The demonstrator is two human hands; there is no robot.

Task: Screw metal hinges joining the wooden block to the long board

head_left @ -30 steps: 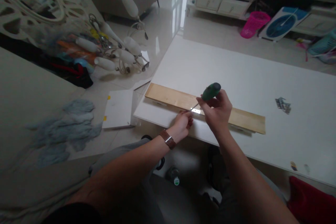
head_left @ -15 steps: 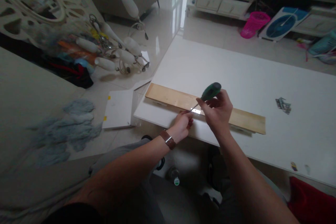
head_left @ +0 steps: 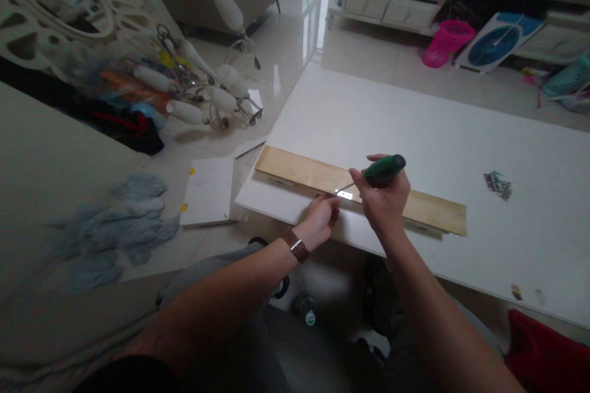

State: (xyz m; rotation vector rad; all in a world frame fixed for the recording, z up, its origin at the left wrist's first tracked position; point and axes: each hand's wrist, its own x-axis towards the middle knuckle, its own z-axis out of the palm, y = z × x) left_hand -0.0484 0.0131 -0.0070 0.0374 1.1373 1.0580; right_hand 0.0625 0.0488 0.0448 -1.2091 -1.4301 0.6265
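Observation:
A screwdriver (head_left: 385, 167) with a green and black handle is gripped in my right hand (head_left: 386, 199). Its shaft slants down to the left, with the tip at a small shiny metal plate (head_left: 345, 194) on the edge of a light wooden board (head_left: 299, 169). My left hand (head_left: 321, 216), a brown watch strap on its wrist, is closed at the board's near edge beside the screwdriver tip. Whatever its fingers pinch is too small to make out. The board lies along the near side of a large white panel (head_left: 369, 107).
Small metal hardware pieces (head_left: 498, 185) lie on the panel at right. A white piece with yellow tabs (head_left: 207, 191) rests on the floor at left, near crumpled grey-blue cloth (head_left: 133, 221). A lamp with several white shades (head_left: 228, 9) stands beyond. A bottle (head_left: 305, 307) is below.
My right hand has tilted the screwdriver lower, its handle swinging to the right and slightly down. The tip stays near the metal plate. My left hand has hardly moved.

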